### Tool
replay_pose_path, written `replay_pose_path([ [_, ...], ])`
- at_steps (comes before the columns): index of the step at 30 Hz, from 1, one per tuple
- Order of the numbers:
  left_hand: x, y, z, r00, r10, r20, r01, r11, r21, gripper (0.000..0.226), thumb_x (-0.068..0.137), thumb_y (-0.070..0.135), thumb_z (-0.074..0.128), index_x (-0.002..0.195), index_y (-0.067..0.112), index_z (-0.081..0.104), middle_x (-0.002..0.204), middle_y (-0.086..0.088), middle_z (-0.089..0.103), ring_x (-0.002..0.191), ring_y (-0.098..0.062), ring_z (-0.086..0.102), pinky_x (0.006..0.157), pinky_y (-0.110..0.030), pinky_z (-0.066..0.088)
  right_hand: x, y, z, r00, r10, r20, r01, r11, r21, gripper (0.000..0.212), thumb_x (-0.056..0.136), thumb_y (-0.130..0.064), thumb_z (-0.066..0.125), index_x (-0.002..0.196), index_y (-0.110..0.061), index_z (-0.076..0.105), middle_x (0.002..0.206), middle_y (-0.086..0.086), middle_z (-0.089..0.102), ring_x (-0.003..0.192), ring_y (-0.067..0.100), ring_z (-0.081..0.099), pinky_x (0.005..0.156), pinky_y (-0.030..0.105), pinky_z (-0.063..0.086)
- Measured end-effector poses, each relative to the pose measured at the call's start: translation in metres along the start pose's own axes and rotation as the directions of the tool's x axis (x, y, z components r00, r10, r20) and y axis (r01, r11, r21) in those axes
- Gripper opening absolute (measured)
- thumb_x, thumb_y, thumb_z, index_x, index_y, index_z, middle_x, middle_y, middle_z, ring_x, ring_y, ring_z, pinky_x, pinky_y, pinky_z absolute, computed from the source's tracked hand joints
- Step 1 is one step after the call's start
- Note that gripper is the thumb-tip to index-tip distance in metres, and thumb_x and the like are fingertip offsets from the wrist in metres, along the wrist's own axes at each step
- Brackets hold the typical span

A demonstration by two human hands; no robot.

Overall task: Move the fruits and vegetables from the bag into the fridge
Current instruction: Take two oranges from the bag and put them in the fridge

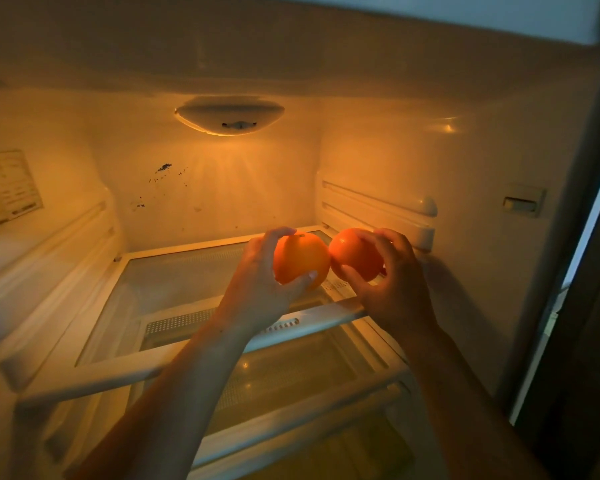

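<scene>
1. The left hand grasps a round, smooth orange fruit, with the thumb under it and the fingers over it. The right hand grasps a second, slightly redder round orange fruit in the same way. The two fruits touch each other between the hands.
2. Both fruits are inside the open cream-white fridge, just above the clear glass shelf with a pale plastic rim that lies under and beyond the hands. I cannot tell whether they rest on it.
3. To do this step well, I think each fruit should be lowered until it sits on the glass. The fingers should then loosen slowly, because round fruits roll. A place toward the back, away from the pale front rail under the wrists, seems safer.
4. A pale printed sticker on the wall far to the left of the left hand carries lines of text, but they are too blurred to read. No brand is visible.
</scene>
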State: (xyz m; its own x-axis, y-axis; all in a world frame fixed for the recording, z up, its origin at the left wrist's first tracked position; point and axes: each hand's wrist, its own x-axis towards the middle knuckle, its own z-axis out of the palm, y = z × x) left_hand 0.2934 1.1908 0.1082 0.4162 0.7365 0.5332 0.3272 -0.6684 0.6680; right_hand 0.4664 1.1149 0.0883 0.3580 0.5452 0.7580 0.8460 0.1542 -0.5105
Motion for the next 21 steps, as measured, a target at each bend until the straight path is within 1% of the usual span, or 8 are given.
replay_pose_path([
  [2, 0.002, 0.0, 0.001, 1.0, -0.001, 0.004, 0.001, 1.0, 0.013, 0.058, 0.076, 0.039, 0.071, 0.125, 0.041, 0.039, 0.129, 0.005, 0.038, 0.113, -0.014, 0.044, 0.082, -0.029, 0.04, 0.0, 0.001, -0.001, 1.0, 0.01, 0.007, -0.01, 1.0, -0.015, 0.053, 0.078, -0.031, 0.073, 0.126, -0.022, 0.051, 0.134, 0.005, 0.046, 0.116, 0.023, 0.047, 0.085, 0.036, 0.048],
  [4, 0.002, 0.0, 0.001, 1.0, 0.001, 0.01, -0.001, 1.0, 0.016, 0.058, 0.077, 0.039, 0.07, 0.125, 0.039, 0.038, 0.126, 0.006, 0.038, 0.111, -0.013, 0.043, 0.081, -0.028, 0.039, 0.0, 0.0, -0.002, 1.0, 0.005, 0.023, -0.004, 0.999, -0.033, 0.055, 0.078, -0.031, 0.072, 0.128, -0.023, 0.05, 0.135, 0.005, 0.045, 0.118, 0.024, 0.046, 0.087, 0.036, 0.048],
  [7, 0.002, -0.001, 0.0, 1.0, 0.011, -0.008, -0.011, 1.0, 0.016, 0.061, 0.075, 0.039, 0.072, 0.126, 0.038, 0.038, 0.123, 0.009, 0.036, 0.112, -0.011, 0.041, 0.089, -0.032, 0.045, -0.001, -0.003, -0.002, 0.999, -0.004, 0.041, 0.006, 0.999, -0.045, 0.057, 0.079, -0.028, 0.073, 0.13, -0.023, 0.049, 0.137, 0.006, 0.044, 0.12, 0.025, 0.045, 0.087, 0.031, 0.043],
  [11, -0.003, 0.001, -0.002, 0.997, 0.065, -0.046, -0.064, 0.998, 0.024, 0.06, 0.074, 0.038, 0.073, 0.126, 0.04, 0.042, 0.123, 0.008, 0.039, 0.111, -0.007, 0.04, 0.093, -0.031, 0.043, -0.006, -0.006, -0.004, 0.999, -0.015, 0.038, 0.016, 0.999, -0.046, 0.06, 0.078, -0.031, 0.073, 0.132, -0.025, 0.047, 0.136, 0.003, 0.045, 0.12, 0.022, 0.046, 0.086, 0.027, 0.042],
  [13, -0.006, 0.004, -0.003, 0.989, 0.12, -0.086, -0.116, 0.992, 0.057, 0.056, 0.075, 0.035, 0.072, 0.125, 0.036, 0.047, 0.124, 0.005, 0.041, 0.111, -0.008, 0.043, 0.095, -0.032, 0.043, -0.012, -0.012, -0.008, 1.0, -0.019, 0.013, 0.019, 1.0, -0.003, 0.06, 0.078, -0.031, 0.073, 0.131, -0.023, 0.047, 0.135, 0.002, 0.047, 0.119, 0.019, 0.046, 0.087, 0.027, 0.043],
  [16, -0.011, 0.011, -0.007, 0.966, 0.214, -0.146, -0.186, 0.965, 0.186, 0.049, 0.078, 0.036, 0.069, 0.124, 0.027, 0.051, 0.129, 0.001, 0.044, 0.114, -0.003, 0.04, 0.095, -0.021, 0.034, -0.028, -0.019, -0.014, 1.0, -0.028, -0.008, 0.028, 0.997, 0.075, 0.055, 0.078, -0.028, 0.073, 0.128, -0.022, 0.05, 0.132, 0.001, 0.05, 0.118, 0.016, 0.048, 0.09, 0.029, 0.048],
  [18, -0.021, 0.015, -0.011, 0.955, 0.247, -0.164, -0.205, 0.949, 0.239, 0.047, 0.08, 0.035, 0.068, 0.123, 0.026, 0.052, 0.129, 0.002, 0.046, 0.11, 0.001, 0.038, 0.09, -0.015, 0.03, -0.042, -0.021, -0.017, 0.999, -0.048, -0.009, 0.048, 0.993, 0.109, 0.051, 0.079, -0.03, 0.073, 0.125, -0.024, 0.052, 0.13, -0.001, 0.051, 0.117, 0.014, 0.049, 0.083, 0.035, 0.055],
  [21, -0.046, 0.018, -0.016, 0.956, 0.246, -0.159, -0.211, 0.955, 0.208, 0.044, 0.08, 0.036, 0.066, 0.121, 0.026, 0.053, 0.126, 0.005, 0.049, 0.111, -0.005, 0.046, 0.09, -0.023, 0.039, -0.057, -0.018, -0.025, 0.996, -0.086, -0.023, 0.088, 0.99, 0.11, 0.045, 0.079, -0.028, 0.074, 0.119, -0.025, 0.054, 0.128, -0.01, 0.05, 0.12, 0.011, 0.047, 0.089, 0.034, 0.052],
])
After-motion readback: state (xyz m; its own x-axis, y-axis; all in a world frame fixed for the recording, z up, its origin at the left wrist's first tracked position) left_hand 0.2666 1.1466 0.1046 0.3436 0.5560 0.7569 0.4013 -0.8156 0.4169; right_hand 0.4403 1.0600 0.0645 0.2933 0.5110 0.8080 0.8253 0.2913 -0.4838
